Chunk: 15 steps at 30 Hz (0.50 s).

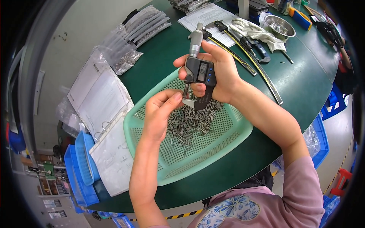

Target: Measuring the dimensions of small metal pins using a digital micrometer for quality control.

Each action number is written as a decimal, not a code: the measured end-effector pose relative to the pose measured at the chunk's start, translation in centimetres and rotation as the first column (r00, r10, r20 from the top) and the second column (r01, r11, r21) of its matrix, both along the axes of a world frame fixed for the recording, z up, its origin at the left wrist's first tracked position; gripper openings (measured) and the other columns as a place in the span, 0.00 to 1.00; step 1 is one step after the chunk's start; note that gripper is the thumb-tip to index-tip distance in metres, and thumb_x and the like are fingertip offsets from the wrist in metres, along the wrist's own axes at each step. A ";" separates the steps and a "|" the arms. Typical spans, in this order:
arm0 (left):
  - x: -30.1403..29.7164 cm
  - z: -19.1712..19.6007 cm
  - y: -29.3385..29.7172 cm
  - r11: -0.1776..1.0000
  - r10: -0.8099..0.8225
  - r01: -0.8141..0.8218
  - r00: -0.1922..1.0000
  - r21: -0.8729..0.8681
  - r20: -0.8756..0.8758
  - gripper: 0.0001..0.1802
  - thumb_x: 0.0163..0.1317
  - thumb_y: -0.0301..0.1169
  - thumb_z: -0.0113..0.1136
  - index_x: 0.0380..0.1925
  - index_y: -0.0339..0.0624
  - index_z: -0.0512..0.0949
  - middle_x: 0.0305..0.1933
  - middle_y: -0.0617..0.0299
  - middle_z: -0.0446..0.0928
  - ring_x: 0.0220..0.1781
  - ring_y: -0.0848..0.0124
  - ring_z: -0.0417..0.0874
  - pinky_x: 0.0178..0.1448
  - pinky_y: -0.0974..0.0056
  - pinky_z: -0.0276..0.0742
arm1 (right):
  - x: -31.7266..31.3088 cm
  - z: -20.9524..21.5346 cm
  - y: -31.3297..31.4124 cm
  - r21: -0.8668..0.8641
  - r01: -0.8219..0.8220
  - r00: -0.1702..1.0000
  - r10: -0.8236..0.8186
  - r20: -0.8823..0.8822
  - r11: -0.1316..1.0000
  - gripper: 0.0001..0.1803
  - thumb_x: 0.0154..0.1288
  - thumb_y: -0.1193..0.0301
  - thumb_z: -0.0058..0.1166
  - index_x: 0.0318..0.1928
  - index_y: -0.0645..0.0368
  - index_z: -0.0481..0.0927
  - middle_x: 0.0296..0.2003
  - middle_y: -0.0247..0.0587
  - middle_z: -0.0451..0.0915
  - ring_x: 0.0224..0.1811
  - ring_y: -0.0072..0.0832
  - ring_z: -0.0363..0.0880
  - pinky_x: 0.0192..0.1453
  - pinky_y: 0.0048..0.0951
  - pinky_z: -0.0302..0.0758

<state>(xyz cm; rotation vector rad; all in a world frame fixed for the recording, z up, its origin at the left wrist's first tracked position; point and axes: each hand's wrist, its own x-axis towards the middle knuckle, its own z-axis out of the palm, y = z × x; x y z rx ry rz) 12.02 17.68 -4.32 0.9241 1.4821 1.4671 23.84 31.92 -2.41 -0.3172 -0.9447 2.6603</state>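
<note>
One grey-and-black digital micrometer [200,72] is gripped by the curled fingers of the raised right hand [223,72] above one mint-green perforated plastic basket [220,131]. The left hand's [156,114] fingers are pinched beside its measuring gap; whether anything is held cannot be told. Silver metal pins [190,125], too many to count, are heaped in the basket, set near the dark-green table's [300,91] near edge.

Dark green desk [304,85], and the light green basket [225,131] commands the middle of it! Left of that, an open ring binder [102,91]; beyond, clear bags [148,28] of small parts. Across to the far right: two calipers [267,83] reaching off a printed sheet [197,19], white gloves [258,33], a metal bowl [291,31], a blue-framed micrometer [262,53].
</note>
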 end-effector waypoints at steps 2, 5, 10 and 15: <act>0.1 -0.1 0.0 0.999 0.033 -0.033 0.999 0.038 -0.001 0.11 0.60 0.31 0.51 0.33 0.31 0.75 0.38 0.55 0.76 0.40 0.69 0.76 0.49 0.63 0.70 | 0.1 0.0 0.0 0.011 0.012 1.000 -0.012 0.012 1.000 0.33 0.64 0.48 0.25 0.37 0.66 0.74 0.23 0.41 0.75 0.14 0.22 0.64 0.18 0.21 0.62; 0.6 0.2 0.2 0.995 0.063 -0.064 0.998 0.072 0.024 0.08 0.58 0.29 0.55 0.30 0.33 0.77 0.31 0.63 0.75 0.34 0.78 0.72 0.42 0.71 0.68 | 0.2 0.0 0.0 0.010 0.022 1.000 -0.023 0.022 1.000 0.33 0.63 0.48 0.26 0.36 0.66 0.74 0.23 0.41 0.75 0.14 0.22 0.64 0.18 0.21 0.62; 0.3 0.1 -0.1 0.995 0.070 -0.065 0.995 0.078 -0.065 0.08 0.57 0.28 0.56 0.29 0.33 0.77 0.30 0.65 0.75 0.33 0.79 0.70 0.40 0.73 0.65 | 0.0 0.0 -0.3 0.002 0.026 1.000 -0.026 0.013 1.000 0.32 0.62 0.47 0.29 0.35 0.65 0.75 0.22 0.41 0.75 0.14 0.21 0.64 0.18 0.21 0.61; 0.4 0.2 -0.2 0.995 0.069 -0.063 0.994 0.079 -0.081 0.07 0.57 0.27 0.56 0.28 0.33 0.77 0.30 0.65 0.75 0.33 0.80 0.70 0.39 0.73 0.64 | -0.1 -0.4 -0.3 0.002 0.016 1.000 -0.016 0.003 1.000 0.32 0.58 0.44 0.37 0.34 0.64 0.75 0.21 0.39 0.75 0.12 0.21 0.63 0.17 0.21 0.61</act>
